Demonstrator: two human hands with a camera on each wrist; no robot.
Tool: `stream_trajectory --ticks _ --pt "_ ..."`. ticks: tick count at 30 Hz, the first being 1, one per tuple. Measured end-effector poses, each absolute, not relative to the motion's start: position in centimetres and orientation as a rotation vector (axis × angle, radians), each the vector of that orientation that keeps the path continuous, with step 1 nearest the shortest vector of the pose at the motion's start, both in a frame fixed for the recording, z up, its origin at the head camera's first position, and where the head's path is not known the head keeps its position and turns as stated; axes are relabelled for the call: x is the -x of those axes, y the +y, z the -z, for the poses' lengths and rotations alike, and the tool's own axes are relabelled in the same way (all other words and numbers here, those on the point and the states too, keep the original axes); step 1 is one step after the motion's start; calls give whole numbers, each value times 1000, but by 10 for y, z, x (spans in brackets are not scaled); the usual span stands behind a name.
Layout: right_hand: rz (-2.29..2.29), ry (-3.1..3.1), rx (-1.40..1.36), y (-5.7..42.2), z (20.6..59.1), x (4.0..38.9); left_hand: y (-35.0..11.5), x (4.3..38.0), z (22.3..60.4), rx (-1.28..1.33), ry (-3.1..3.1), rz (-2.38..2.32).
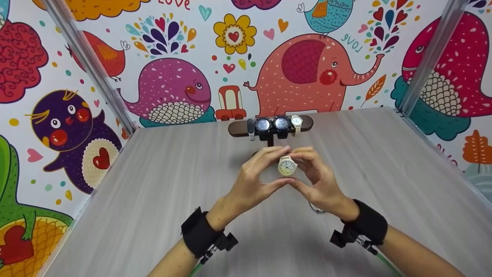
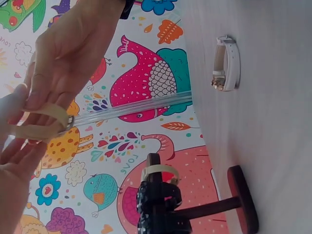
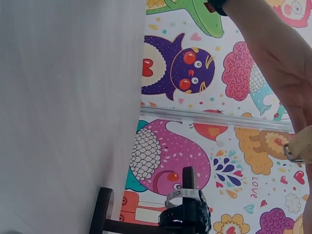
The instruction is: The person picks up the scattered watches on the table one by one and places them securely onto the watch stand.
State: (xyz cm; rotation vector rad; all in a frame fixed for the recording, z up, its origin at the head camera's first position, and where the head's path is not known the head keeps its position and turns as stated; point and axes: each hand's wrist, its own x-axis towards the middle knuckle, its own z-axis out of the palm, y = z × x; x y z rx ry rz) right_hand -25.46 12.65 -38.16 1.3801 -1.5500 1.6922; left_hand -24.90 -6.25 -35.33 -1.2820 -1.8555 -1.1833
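Note:
A cream wristwatch (image 1: 287,167) with a pale round dial faces up between my two hands, above the table. My left hand (image 1: 253,175) pinches its left side, thumb below and fingers above. From the other side my right hand (image 1: 321,179) holds it the same way, the fingertips of both hands nearly meeting. In the left wrist view the strap (image 2: 41,130) forms a closed loop, and its metal buckle (image 3: 291,154) shows in the right wrist view. Beyond the hands stands a dark brown watch stand (image 1: 239,129) bearing several watches, among them a cream-strapped one (image 1: 296,122).
A white-strapped watch (image 2: 234,63) lies on the table, mostly hidden behind the right hand in the head view. The grey wood-grain table (image 1: 161,200) is bordered by cartoon-printed walls (image 1: 230,69) with metal corner posts (image 1: 426,57).

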Motion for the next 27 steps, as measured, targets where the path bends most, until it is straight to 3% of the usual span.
stream_trajectory --ticks 27 --pt "-1616 -1668 -1270 120 401 257 -66 252 377 1202 -1822 1228"
